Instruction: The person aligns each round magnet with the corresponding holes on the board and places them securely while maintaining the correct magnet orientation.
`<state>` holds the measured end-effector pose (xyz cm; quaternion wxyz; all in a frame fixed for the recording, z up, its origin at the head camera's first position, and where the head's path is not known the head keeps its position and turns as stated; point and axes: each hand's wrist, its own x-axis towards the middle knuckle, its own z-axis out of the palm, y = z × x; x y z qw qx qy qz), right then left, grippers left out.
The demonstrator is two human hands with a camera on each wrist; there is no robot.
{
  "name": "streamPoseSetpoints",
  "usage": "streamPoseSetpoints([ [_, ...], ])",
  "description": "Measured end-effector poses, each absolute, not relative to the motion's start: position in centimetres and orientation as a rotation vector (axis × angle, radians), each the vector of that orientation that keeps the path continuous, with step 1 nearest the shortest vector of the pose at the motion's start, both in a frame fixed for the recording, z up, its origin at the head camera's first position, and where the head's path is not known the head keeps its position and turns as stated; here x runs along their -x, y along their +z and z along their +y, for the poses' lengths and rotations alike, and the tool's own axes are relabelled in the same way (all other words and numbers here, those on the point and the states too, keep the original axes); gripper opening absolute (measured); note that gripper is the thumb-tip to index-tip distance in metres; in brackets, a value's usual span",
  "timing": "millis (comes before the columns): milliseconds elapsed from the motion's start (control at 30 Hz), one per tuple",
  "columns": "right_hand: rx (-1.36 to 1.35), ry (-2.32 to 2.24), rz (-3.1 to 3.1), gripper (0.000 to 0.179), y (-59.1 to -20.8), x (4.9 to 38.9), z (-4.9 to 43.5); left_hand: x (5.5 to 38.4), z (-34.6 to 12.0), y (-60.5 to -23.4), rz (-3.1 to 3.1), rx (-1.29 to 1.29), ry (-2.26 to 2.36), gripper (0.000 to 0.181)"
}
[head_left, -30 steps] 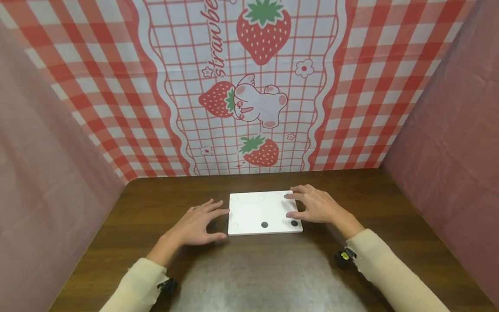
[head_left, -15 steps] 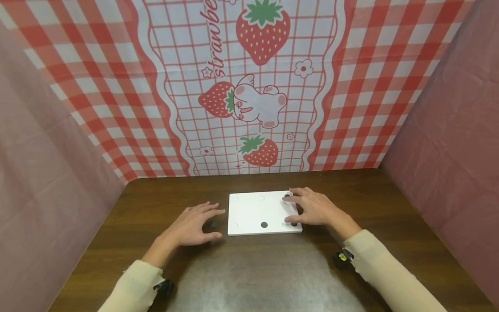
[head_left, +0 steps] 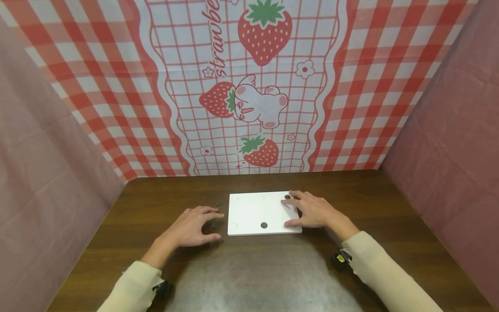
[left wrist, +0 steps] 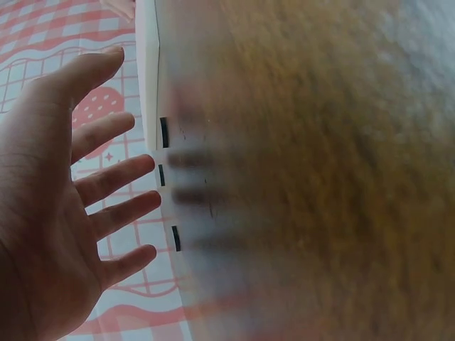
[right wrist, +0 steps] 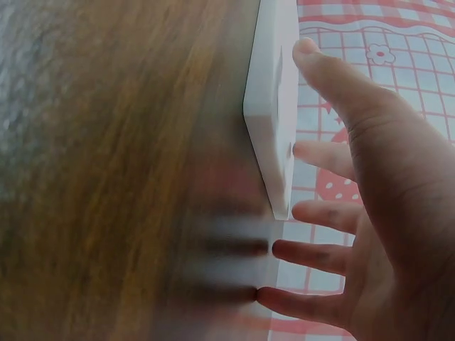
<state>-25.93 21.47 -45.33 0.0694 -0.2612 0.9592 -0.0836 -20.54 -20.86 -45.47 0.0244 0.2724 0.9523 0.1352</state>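
Note:
A white rectangular board (head_left: pixel 249 212) with shallow round recesses lies on the table. One black disc (head_left: pixel 264 225) sits in its front middle recess, and another disc (head_left: pixel 287 197) shows at the far right corner, beside my right fingers. My right hand (head_left: pixel 316 211) is spread over the board's right end with nothing in it; its thumb covers the near right corner. Left of the board, my left hand (head_left: pixel 191 226) hovers with fingers apart, holding nothing. Close to its fingertips, small dark discs (head_left: pixel 218 203) lie on the table; in the left wrist view one such disc (left wrist: pixel 176 239) stands by the little finger.
The brown wooden table (head_left: pixel 249 268) reaches back to a red-and-white checked strawberry cloth (head_left: pixel 261 99). Pink cloth hangs on both sides, left cloth (head_left: pixel 50 143) and right cloth (head_left: pixel 444 143). A dark wrist device (head_left: pixel 163 288) shows at the left sleeve.
My left hand has drawn slightly left, away from the board, uncovering dark discs on the table. My right hand has shifted slightly toward me; the far right disc shows and the near right one is now covered.

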Motion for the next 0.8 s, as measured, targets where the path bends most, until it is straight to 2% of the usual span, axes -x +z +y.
streamPoseSetpoints([
  [800, 0.781, -0.228, 2.870, 0.087, -45.22, 25.91, 21.08, 21.08, -20.80, -45.95, 3.040, -1.003, 0.212, 0.030],
])
